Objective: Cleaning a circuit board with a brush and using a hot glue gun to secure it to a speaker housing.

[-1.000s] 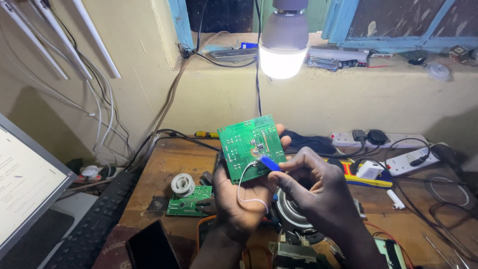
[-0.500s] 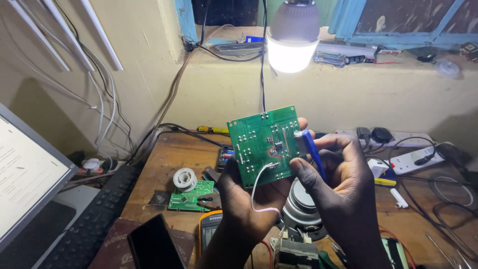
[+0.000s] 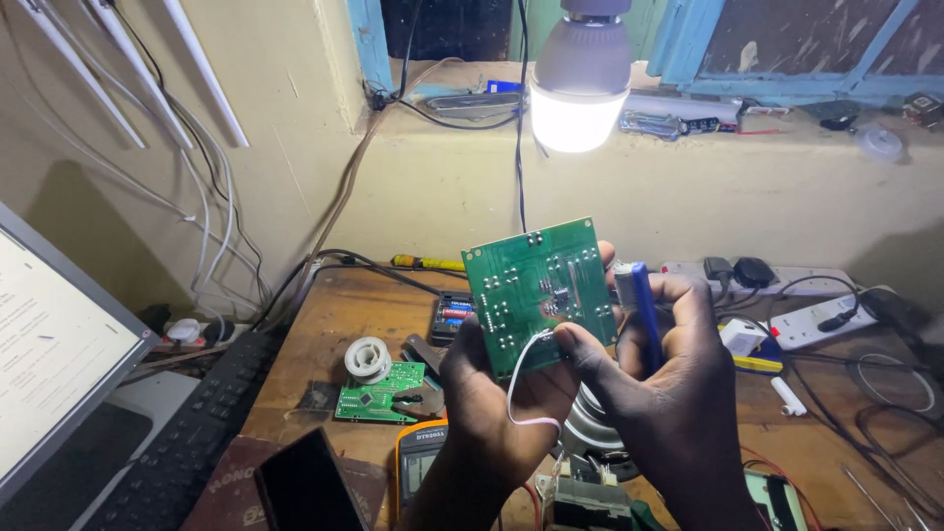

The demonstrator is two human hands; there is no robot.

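My left hand [image 3: 492,408] holds up a green circuit board [image 3: 539,290], solder side toward me, under a lit bulb [image 3: 580,84]. A thin white wire [image 3: 521,388] loops from the board down across my left palm. My right hand [image 3: 664,388] grips a blue-handled tool [image 3: 644,315] upright beside the board's right edge, and its thumb tip presses on the board's lower right area.
On the wooden bench lie a smaller green board [image 3: 379,391], a solder reel [image 3: 368,358], a multimeter [image 3: 421,460], a dark phone [image 3: 307,487] and power strips [image 3: 777,280]. A monitor [image 3: 49,364] and keyboard [image 3: 187,442] stand at the left. Cables hang on the wall.
Both hands have lifted the board higher and closer to the bulb. The blue tool moved from the board's face to its right edge and now stands upright.
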